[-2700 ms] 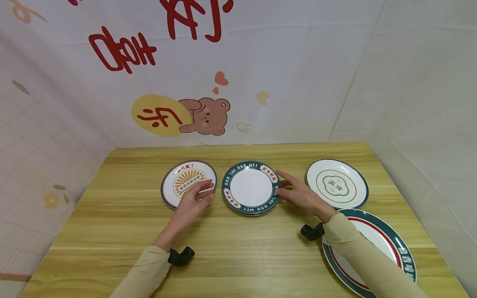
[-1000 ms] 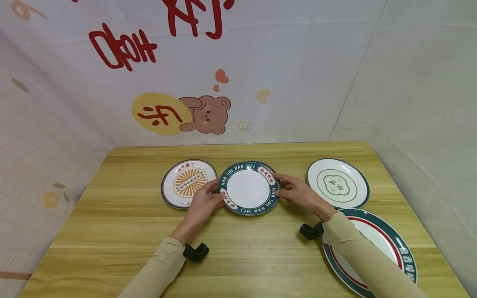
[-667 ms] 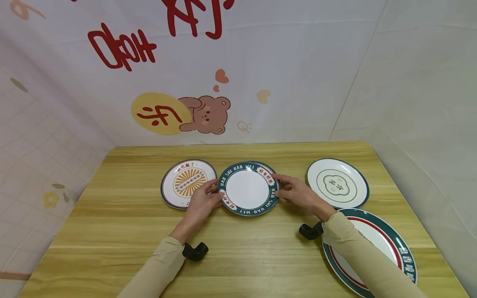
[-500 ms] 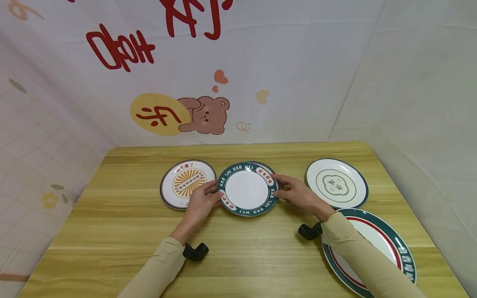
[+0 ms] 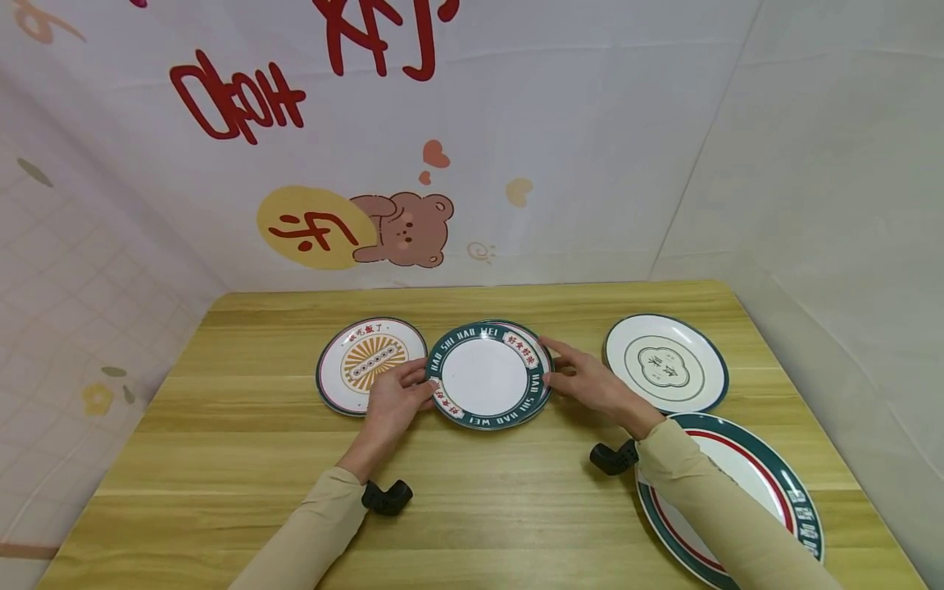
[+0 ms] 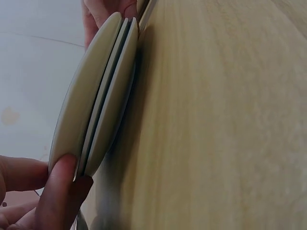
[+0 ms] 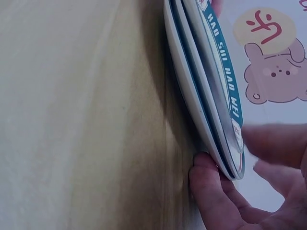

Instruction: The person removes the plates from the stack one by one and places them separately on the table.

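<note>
Pinched the green-banded top plate [image 5: 485,377] by its left rim in the left grip [image 5: 394,400]. Clamped the right grip [image 5: 596,387] on the right rim of the lower plates [image 6: 117,91], stacked beneath and showing past it. Had all these at the table's [image 5: 516,508] far half, between the sunburst plate [image 5: 373,360], just beside the left grip, and the flower plate [image 5: 664,365], apart on the right. Covered part of the large plate [image 5: 760,467] with the right sleeve [image 5: 723,508].

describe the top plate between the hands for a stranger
On the wooden table, look between the left hand and right hand. The top plate there has a green rim reading HAO SHI HAO WEI and a plain white centre, unlike the sunburst plate beside it.
</note>
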Action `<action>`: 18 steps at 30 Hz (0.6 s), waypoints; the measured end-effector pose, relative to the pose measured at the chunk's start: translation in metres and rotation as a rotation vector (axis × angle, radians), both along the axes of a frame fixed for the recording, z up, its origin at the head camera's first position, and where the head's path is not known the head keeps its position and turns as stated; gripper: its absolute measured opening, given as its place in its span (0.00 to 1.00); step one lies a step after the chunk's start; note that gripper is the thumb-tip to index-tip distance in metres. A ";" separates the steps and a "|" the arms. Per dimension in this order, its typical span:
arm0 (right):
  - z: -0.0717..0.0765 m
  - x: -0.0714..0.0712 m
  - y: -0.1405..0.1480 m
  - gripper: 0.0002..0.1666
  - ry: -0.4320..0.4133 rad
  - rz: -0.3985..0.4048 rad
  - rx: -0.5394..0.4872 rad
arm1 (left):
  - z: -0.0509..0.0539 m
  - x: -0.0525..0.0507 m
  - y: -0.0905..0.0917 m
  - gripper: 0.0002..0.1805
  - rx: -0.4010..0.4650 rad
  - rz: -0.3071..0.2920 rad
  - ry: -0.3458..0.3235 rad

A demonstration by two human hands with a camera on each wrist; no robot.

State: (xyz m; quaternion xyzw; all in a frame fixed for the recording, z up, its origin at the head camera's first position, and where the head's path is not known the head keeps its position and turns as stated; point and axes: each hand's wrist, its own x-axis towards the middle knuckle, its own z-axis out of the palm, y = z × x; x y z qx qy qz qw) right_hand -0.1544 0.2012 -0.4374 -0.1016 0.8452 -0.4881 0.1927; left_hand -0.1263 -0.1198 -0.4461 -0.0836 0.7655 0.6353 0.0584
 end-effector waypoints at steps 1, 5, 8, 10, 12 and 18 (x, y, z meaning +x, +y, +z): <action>0.000 0.000 0.000 0.40 0.004 -0.002 0.003 | 0.000 0.000 -0.001 0.26 0.004 0.007 0.005; 0.000 0.000 0.000 0.42 0.007 -0.014 0.002 | 0.002 0.001 -0.002 0.26 0.018 0.032 0.035; 0.000 0.000 0.000 0.43 0.005 -0.022 0.001 | 0.004 0.001 -0.003 0.25 0.042 0.043 0.050; -0.001 -0.001 0.000 0.44 0.001 -0.025 0.002 | 0.004 0.001 -0.004 0.25 0.074 0.047 0.050; -0.001 -0.001 0.000 0.44 -0.005 -0.031 0.008 | 0.004 0.001 -0.006 0.25 0.109 0.049 0.048; -0.002 -0.001 0.000 0.45 -0.004 -0.035 0.017 | 0.004 0.001 -0.009 0.25 0.210 0.059 0.027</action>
